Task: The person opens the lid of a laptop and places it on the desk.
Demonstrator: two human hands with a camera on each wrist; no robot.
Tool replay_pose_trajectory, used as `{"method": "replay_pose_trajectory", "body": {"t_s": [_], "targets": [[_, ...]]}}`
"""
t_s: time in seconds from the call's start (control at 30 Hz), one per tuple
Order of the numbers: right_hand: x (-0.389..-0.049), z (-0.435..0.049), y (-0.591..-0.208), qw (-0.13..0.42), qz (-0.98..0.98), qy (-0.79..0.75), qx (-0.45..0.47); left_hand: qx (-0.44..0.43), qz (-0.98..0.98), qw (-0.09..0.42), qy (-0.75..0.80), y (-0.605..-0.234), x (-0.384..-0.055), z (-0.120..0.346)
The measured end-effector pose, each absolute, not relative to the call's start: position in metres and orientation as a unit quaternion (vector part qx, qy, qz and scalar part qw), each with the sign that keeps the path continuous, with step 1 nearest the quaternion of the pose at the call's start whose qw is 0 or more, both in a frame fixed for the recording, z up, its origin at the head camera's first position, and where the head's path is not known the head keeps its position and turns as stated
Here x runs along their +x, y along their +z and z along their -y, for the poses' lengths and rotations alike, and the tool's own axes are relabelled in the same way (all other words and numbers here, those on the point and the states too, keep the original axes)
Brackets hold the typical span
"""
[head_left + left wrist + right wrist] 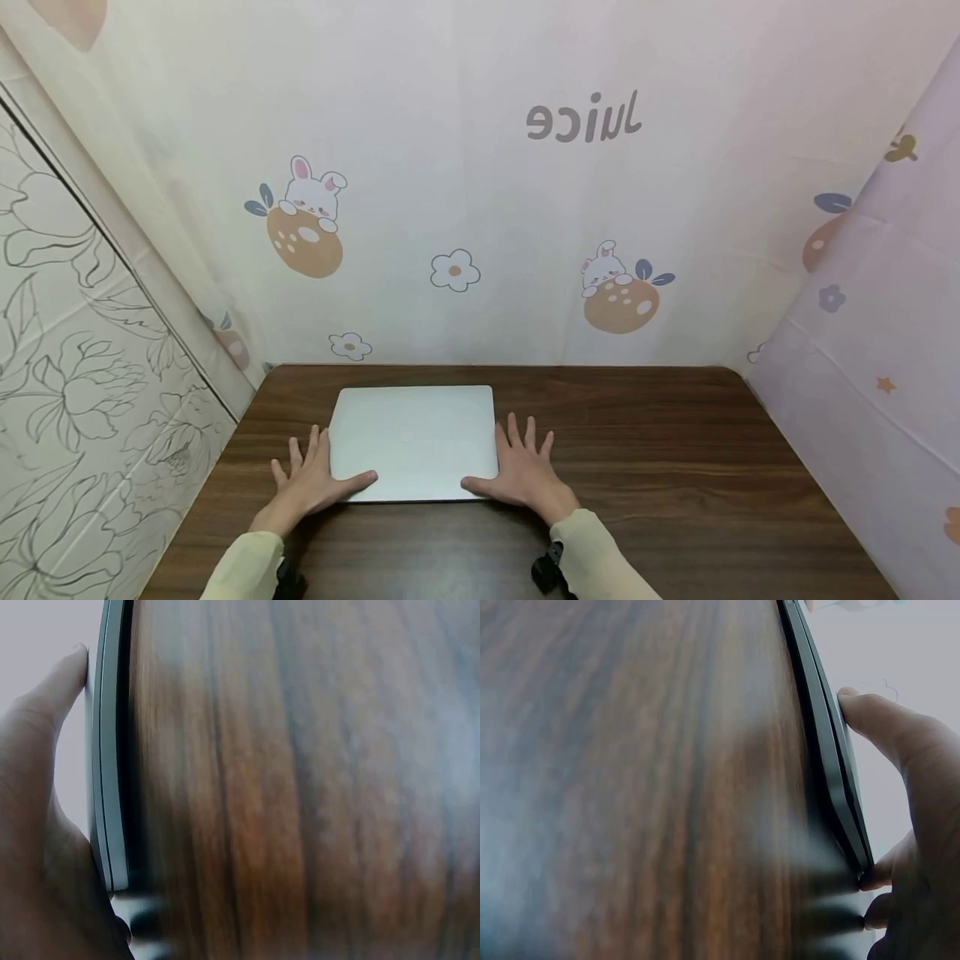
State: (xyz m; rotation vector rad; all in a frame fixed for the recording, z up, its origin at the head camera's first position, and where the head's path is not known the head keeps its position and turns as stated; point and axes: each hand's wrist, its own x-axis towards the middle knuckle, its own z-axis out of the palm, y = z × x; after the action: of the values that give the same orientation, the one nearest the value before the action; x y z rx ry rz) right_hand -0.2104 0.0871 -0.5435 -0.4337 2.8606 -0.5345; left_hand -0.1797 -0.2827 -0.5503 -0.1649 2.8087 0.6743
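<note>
1. At lower centre of the head view, a closed silver laptop [412,442] lies on a dark wood-grain surface [675,475].
2. Along the laptop's left side, a person's left hand [306,483] touches it, fingers spread, thumb over the lower-left corner.
3. Along its right side, the right hand [525,472] does likewise, fingers fanned, thumb over the lower-right corner.
4. Across the upper frame, a pale cloth [465,183] shows rabbits, flowers and a reversed "Juice".
</note>
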Motion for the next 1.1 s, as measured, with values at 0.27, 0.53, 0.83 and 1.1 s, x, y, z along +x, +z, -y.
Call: {"method": "replay_pose_trajectory", "body": {"t_s": [0.27, 0.53, 0.83, 1.1], "targets": [[-0.208, -0.095, -0.542, 0.103, -0.967, -0.184, -0.144, -0.048, -0.965, 0.111, 0.231, -0.549, -0.177, 0.275], [-0.207, -0.103, -0.54, 0.102, -0.968, -0.179, -0.142, -0.043, -0.966, 0.104, 0.231, -0.55, -0.179, 0.269], [-0.204, -0.109, -0.541, 0.109, -0.969, -0.173, -0.139, -0.04, -0.969, 0.087, 0.228, -0.552, -0.177, 0.262], [-0.203, -0.121, -0.541, 0.097, -0.971, -0.172, -0.136, -0.033, -0.973, 0.08, 0.216, -0.554, -0.179, 0.253]]}}
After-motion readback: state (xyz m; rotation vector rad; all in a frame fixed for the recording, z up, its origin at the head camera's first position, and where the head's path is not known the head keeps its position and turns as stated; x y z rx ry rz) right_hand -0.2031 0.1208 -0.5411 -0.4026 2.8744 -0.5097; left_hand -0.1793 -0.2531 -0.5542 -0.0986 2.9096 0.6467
